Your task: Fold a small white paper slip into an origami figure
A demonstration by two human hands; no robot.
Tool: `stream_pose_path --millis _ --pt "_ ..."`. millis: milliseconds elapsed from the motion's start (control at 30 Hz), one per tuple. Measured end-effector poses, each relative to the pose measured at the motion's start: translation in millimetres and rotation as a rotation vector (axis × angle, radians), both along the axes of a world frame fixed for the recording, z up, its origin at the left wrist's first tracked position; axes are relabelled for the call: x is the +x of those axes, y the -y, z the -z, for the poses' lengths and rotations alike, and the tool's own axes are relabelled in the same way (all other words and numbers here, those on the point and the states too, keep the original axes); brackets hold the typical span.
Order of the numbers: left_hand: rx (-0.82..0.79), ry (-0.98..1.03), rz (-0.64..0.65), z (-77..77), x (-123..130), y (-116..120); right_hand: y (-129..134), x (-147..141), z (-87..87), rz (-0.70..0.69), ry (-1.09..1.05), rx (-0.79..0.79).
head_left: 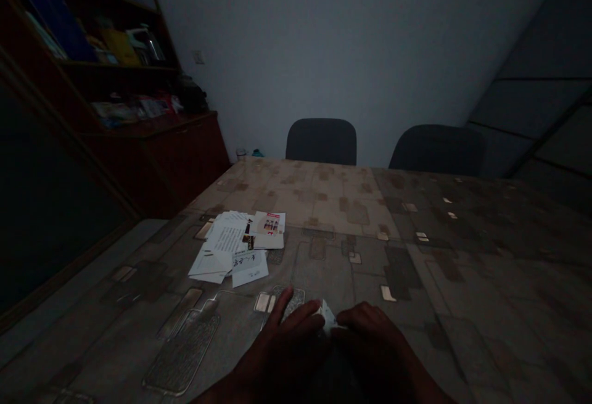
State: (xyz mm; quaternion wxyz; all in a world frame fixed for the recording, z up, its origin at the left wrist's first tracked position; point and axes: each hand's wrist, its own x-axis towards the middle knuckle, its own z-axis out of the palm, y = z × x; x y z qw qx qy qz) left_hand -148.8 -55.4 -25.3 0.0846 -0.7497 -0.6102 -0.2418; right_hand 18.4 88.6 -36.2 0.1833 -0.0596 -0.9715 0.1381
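Observation:
Both hands are together at the near edge of the patterned tablecloth. Between them shows a small piece of white paper, partly covered by the fingers, its shape hard to make out in the dim light. My left hand has its fingers curled over the paper's left side, with the thumb sticking up and apart. From the right, my right hand pinches the paper's edge with bent fingers. Beyond them to the left lies a loose pile of white printed papers and cards, some overlapping.
Two dark chairs, one in the middle and one further right, stand behind the table's far edge. On the left is a wooden cabinet with shelves of assorted items. A pale wall closes off the back.

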Motion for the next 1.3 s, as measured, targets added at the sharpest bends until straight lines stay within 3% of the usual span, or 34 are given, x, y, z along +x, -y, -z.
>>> stream_pose_path --millis 100,233,300,433,600,700,800,933,1033,1167,1300 --pt "0.033 -0.056 0.021 2.9 -3.2 1.6 0.8 4.3 -3.9 0.011 0.069 -0.018" --pt "0.021 -0.044 0.026 6.7 -6.8 2.6 1.5 9.7 -16.8 0.139 0.164 -0.161" --pt "0.0 -0.003 0.039 5.0 -7.6 3.1 0.6 9.9 -20.0 0.114 0.148 -0.149" --pt "-0.096 0.167 0.022 -0.1 -6.8 4.6 0.2 4.6 -15.6 0.049 0.111 -0.127" --pt "-0.085 0.302 -0.011 3.1 -6.1 5.9 4.2 8.9 -5.2 0.178 0.07 -0.298" --pt "-0.121 0.29 -0.015 3.8 -7.0 5.5 -0.1 17.1 -5.0 0.108 0.017 -0.366" --pt "-0.155 0.274 -0.009 3.9 -7.2 4.4 -6.1 16.0 -10.8 -0.012 -0.055 -0.316" --pt "-0.076 0.285 -0.005 11.3 -6.7 1.0 -2.5 -1.3 -18.3 0.162 -0.005 -0.218" --pt "0.029 0.324 0.007 15.3 -8.1 -0.5 5.3 -13.2 -16.9 0.197 0.012 -0.178" --pt "-0.006 0.488 -0.02 1.2 -12.1 2.9 9.5 -20.4 -14.8 0.204 -0.077 -0.233" --pt "-0.13 0.846 -0.189 -21.7 -11.1 2.1 3.3 -24.0 -24.6 0.196 -0.11 -0.556"
